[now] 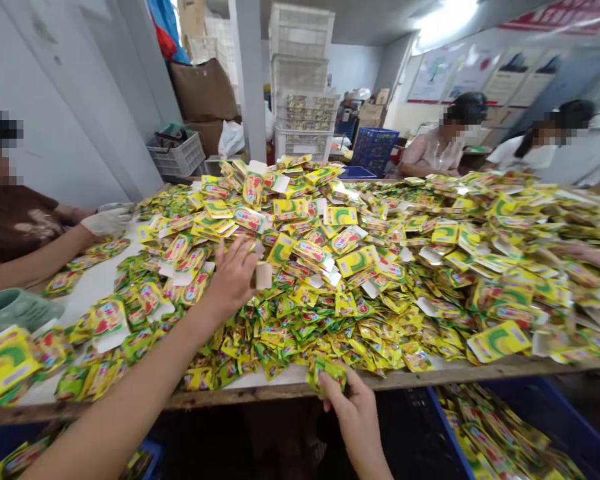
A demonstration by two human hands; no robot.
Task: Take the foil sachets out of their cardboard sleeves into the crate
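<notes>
My left hand (pixel 234 275) reaches over a large heap of small yellow cardboard boxes (pixel 290 209), its fingers stretched out and slightly apart. Right beside its thumb side is the pale flap of a box (pixel 263 275); whether the hand touches that box I cannot tell. Low at the table's front edge, my right hand (pixel 353 408) pinches a green-and-yellow sachet (pixel 327 373) between thumb and fingers. Many loose sachets (pixel 300 327) like it are piled just behind, below the boxes. Several boxes have open white flaps.
The wooden table edge (pixel 290 392) runs across the front. Blue crates hold filled boxes (pixel 505 433) under it. A green container (pixel 17 310) stands at left near a co-worker's gloved hand (pixel 107 220). Two people sit across the table. White crates (pixel 303 80) are stacked behind.
</notes>
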